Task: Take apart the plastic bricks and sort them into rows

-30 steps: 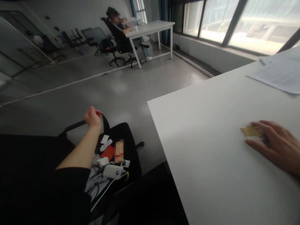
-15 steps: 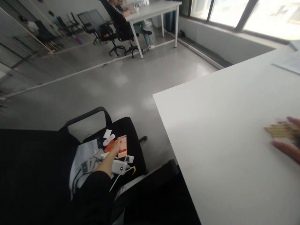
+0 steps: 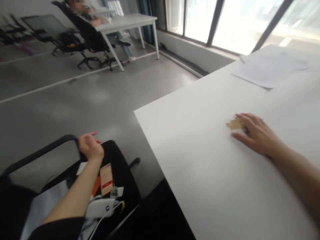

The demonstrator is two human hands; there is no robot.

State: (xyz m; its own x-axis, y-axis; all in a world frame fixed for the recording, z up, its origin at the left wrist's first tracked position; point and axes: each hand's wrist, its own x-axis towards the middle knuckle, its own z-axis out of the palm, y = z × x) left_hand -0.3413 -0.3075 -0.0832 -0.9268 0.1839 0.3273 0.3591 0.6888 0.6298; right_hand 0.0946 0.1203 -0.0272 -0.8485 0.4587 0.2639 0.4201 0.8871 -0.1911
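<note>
Nearest me, the person's left forearm stretches over a chair (image 3: 123, 178), with a white device (image 3: 98, 208) and its cable lying below it, closer to the body than the hand. The left hand (image 3: 91, 146) hangs over the seat, beside the armrest (image 3: 37, 153), its back turned up and fingers loosely bent; I can't tell whether anything is tucked inside. A phone (image 3: 106, 178), screen lit, lies on the seat just below that hand, to the right of the wrist. An orange thing (image 3: 96, 186) pokes out between the phone and the forearm, and a white card (image 3: 81, 167) lies under the wrist's other side.

Off to the right, the right hand (image 3: 255, 133) rests on the desk (image 3: 195, 160), half curled, thumb and fingers spread around a gold piece (image 3: 235, 124) that juts out past the fingertips. Whether they squeeze it, I can't tell.

I'd judge the left hand busy above the chair while the right merely minds the gold piece. Touching the phone from here would call for the left hand to drop and come back a little; lifting the gold piece, for the right thumb and fingers to close in.

Beyond the right hand lie papers (image 3: 267, 68); farther off, someone sits at a table (image 3: 130, 20).
</note>
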